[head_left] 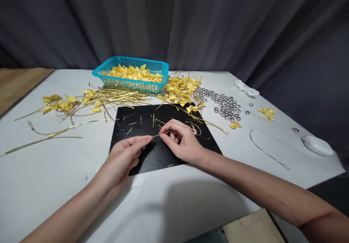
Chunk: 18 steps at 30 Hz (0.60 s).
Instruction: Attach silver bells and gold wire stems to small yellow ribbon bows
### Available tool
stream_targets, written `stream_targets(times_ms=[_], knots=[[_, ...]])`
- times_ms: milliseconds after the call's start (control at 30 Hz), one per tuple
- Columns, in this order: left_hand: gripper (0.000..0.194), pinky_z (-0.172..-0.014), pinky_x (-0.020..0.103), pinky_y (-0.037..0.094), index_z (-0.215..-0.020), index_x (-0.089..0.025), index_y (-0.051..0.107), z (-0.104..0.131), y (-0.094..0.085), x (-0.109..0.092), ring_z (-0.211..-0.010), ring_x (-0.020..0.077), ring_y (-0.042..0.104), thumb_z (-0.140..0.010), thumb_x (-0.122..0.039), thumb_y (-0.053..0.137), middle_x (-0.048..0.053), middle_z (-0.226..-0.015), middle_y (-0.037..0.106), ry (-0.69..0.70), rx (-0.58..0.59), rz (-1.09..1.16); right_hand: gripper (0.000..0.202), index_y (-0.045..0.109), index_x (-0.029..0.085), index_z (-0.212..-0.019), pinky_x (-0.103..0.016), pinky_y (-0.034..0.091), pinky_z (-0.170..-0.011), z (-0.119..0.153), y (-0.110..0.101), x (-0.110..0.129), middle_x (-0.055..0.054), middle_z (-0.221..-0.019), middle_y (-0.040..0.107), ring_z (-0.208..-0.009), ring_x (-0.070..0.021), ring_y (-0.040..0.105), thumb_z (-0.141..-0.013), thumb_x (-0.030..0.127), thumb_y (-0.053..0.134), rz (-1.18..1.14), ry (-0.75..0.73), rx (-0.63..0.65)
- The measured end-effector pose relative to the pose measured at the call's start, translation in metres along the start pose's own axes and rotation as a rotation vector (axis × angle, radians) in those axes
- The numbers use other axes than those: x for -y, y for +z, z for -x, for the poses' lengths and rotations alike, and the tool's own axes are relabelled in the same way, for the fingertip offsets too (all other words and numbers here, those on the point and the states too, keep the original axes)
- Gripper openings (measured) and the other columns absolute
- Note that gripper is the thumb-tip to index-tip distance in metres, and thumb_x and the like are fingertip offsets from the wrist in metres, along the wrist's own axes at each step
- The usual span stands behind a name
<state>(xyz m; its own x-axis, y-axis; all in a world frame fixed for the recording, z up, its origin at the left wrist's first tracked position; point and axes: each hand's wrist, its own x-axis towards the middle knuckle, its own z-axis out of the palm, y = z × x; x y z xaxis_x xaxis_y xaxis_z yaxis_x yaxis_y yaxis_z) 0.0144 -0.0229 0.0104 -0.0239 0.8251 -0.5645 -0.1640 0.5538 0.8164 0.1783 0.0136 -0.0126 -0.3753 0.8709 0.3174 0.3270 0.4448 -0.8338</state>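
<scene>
"Gold cord (pixel 155 136) in play, a short thin span of it strung between the two hands, right over the black mat (pixel 152 163)!"

"And both are pinching! The left hand (pixel 124 152) has thumb and forefinger pressed together on it; the right hand (pixel 182 141) does the same from the other side, its spare fingers curled in."

"Which way does it lie?"

"Crosswise, long axis left to right, the right side a touch higher in the view. Nearly straight where it shows, but fingertips hide both ends, so I can't call which end leads."

"How would you play this hold?"

"Firm at the tips, wrists steady, even pull, I'd say. Something this thin could slip or kink under a hard tug, and a short span like this should give the best control."

"Farther out, gold scraps (pixel 132 123) dot the mat!"

"Beyond, on the white bench (pixel 54 184), a bundle of gold cords (pixel 120 95), then a blue plastic basket (pixel 166 68) holding yellow ribbon bows (pixel 131 72). More bows sit beside it, and silver beads (pixel 227 106) spread off to the right!"
</scene>
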Motion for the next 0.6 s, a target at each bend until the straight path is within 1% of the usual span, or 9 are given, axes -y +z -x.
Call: stream_targets(times_ms=[133,233,400,533,600], knots=[[0.035,-0.038,0.016,0.006,-0.081,-0.012,0.068,0.0007,0.001,-0.0004,-0.046,0.0042,0.007,-0.059,-0.038,0.076,-0.012,-0.048,0.018,-0.004,0.001,-0.01,0.008,0.053,0.016,-0.072,-0.018,0.029,-0.04,0.0002,0.0003,0.0001,0.0,-0.073,0.048,-0.046,-0.0039,0.037,-0.079,0.015,0.05,0.013,-0.022,0.003],[0.034,-0.038,0.015,0.006,-0.083,-0.012,0.068,0.0021,0.0015,0.0007,-0.045,0.004,0.008,-0.062,-0.037,0.074,-0.012,-0.048,0.018,-0.002,-0.002,-0.025,0.008,0.052,0.016,-0.069,-0.018,0.028,-0.039,0.0012,0.0012,-0.0002,0.001,-0.072,0.048,-0.044,-0.0027,0.037,-0.075,0.012,0.051,0.027,-0.011,0.001],[0.033,-0.038,0.015,0.006,-0.084,-0.012,0.068,0.0032,0.0016,0.0025,-0.044,0.0035,0.009,-0.064,-0.037,0.073,-0.012,-0.048,0.02,0.0,0.012,-0.049,0.01,0.052,0.016,-0.064,-0.018,0.027,-0.038,0.0004,0.0032,-0.0025,0.003,-0.068,0.048,-0.041,-0.0019,0.035,-0.069,0.008,0.053,0.045,0.024,-0.059],[0.035,-0.038,0.015,0.006,-0.086,-0.011,0.068,0.0027,0.0015,0.0017,-0.045,0.0038,0.009,-0.064,-0.037,0.073,-0.012,-0.048,0.019,-0.001,-0.01,-0.057,0.012,0.05,0.016,-0.062,-0.018,0.027,-0.039,-0.0018,0.0012,-0.0032,0.003,-0.067,0.047,-0.042,-0.0026,0.035,-0.07,0.008,0.051,0.045,0.052,-0.121],[0.035,-0.038,0.015,0.006,-0.087,-0.011,0.068,0.003,0.0015,0.0009,-0.045,0.004,0.008,-0.064,-0.037,0.072,-0.012,-0.048,0.018,0.003,-0.016,-0.056,0.01,0.052,0.016,-0.064,-0.018,0.028,-0.039,-0.0019,-0.0002,-0.0021,0.002,-0.068,0.048,-0.043,-0.0033,0.036,-0.073,0.01,0.051,0.036,0.054,-0.109]])
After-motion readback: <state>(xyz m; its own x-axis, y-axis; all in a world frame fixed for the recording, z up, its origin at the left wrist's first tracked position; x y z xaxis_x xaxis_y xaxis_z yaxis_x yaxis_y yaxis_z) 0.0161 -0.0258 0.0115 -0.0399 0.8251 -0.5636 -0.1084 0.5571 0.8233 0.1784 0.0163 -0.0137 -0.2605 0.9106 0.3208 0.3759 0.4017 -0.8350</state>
